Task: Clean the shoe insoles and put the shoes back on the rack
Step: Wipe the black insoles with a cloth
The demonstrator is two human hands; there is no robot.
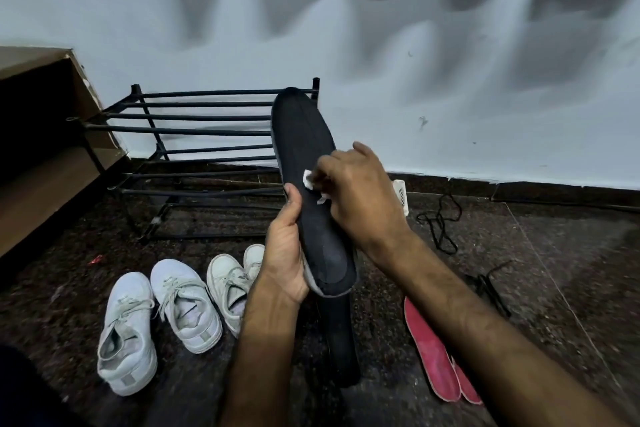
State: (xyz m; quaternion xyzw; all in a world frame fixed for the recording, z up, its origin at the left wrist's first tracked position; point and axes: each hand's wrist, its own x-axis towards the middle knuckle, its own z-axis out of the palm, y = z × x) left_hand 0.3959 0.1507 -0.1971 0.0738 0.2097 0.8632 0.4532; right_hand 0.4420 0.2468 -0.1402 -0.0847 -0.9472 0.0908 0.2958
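My left hand (pixel 285 250) grips a long black insole (pixel 304 149) near its heel, holding it up in front of the rack. My right hand (pixel 353 191) pinches a small white wipe (pixel 308 179) against the insole's middle. A second black insole (pixel 341 340) lies on the floor under my hands. Two red insoles (pixel 433 357) lie to the right. A pair of white sneakers (pixel 156 319) and a smaller pale pair (pixel 232 281) stand on the dark floor to the left. The black metal shoe rack (pixel 194 130) holds no shoes.
A brown cardboard box (pixel 38 135) stands at the left beside the rack. Black laces (pixel 440 222) lie on the floor at the right, more (pixel 488 288) nearer me. A white object (pixel 401 196) peeks out behind my right hand. The pale wall runs behind everything.
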